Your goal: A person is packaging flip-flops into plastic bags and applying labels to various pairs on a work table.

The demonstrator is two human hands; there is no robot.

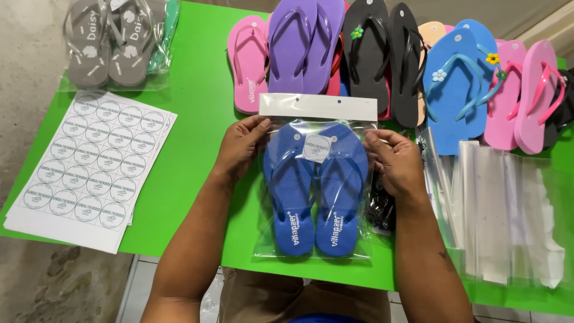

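Far to the left of the hands lie sticker sheets (89, 164) with round labels, with a bagged grey pair (110, 42) beyond them on the green counter (197, 107). The left hand (239, 146) grips the left edge of a clear bag (314, 185) holding blue flip-flops (315, 191) — a round sticker sits on its front. The right hand (397, 164) pinches the bag's right edge. Beyond both hands lie loose flip-flops (406, 66) in a row; right of the right hand — a stack of empty clear bags (502, 209).
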